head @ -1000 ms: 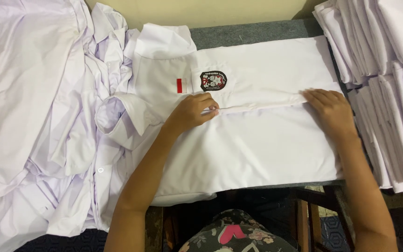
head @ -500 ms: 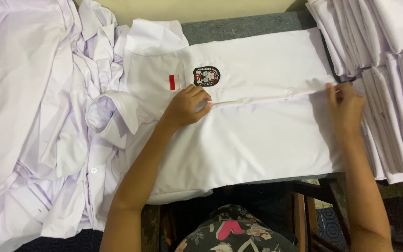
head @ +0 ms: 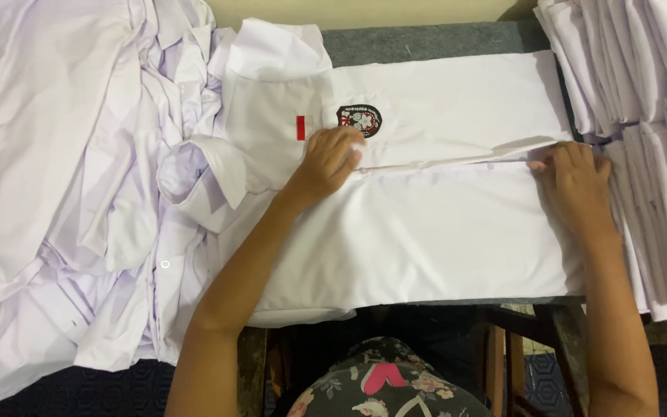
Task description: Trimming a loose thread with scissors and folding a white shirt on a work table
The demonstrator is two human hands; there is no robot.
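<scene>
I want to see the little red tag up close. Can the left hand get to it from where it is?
Probably yes. The left hand rests on the white shirt just beside the red tag, and only flat cloth lies between them, nothing covering the tag.

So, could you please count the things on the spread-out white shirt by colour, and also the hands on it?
White shirt laid flat: 1
Red tab on it: 1
Dark badge on it: 1
Hands pressing its middle seam, left hand and right hand: 2
Total: 5
The loose heap and the folded stack of white shirts cannot be counted.
</scene>
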